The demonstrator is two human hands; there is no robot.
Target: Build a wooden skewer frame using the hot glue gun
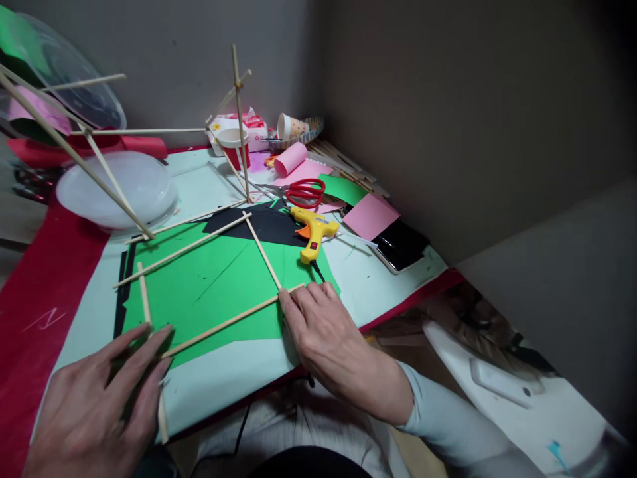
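Thin wooden sticks lie as a rough four-sided frame over a green paper sheet (219,279). My left hand (94,398) grips the near left corner, its fingers around the left wooden stick (144,292) where the near wooden stick (223,326) meets it. At the opposite end of that near stick, my right hand (328,338) is closed on the corner with the right wooden stick (262,249). The far wooden stick (184,249) lies untouched by either hand. Just beyond my right hand rests a yellow glue gun (314,232).
Red-handled scissors (304,192) and black paper (253,226) lie behind the frame. A larger stick structure (241,133) stands at the back, near a red cup (236,147). Plastic lids (119,189) are at left; a phone (402,242) lies partly under pink paper (371,216).
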